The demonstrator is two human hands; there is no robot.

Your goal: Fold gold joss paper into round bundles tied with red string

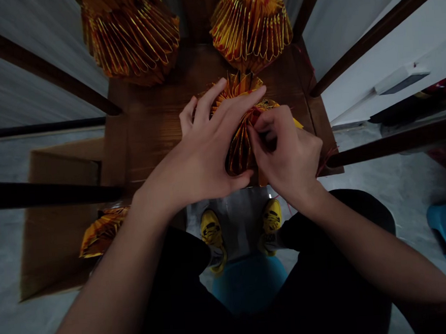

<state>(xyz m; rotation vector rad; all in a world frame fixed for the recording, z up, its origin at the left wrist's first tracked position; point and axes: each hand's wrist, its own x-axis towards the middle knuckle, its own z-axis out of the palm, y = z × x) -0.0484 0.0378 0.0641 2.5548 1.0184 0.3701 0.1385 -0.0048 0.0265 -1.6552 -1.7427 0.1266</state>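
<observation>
A pleated gold-and-red paper ornament [240,148] lies near the right front of the wooden surface, its folds fanning out round a reddish middle. Over it, from the left, my left hand [209,142] is spread with fingers apart, covering much of the pleats. My right hand [286,142] is closed in a pinch at the ornament's middle, thumb against forefinger. Whatever sits between those fingertips is too small and dark to make out.
Two larger pleated gold paper ornaments, one on the left [133,41] and one on the right [251,27], stand at the back of the wooden surface [147,126]. Dark bars flank it. A cardboard box [51,225] with another pleated paper piece [103,231] is at lower left.
</observation>
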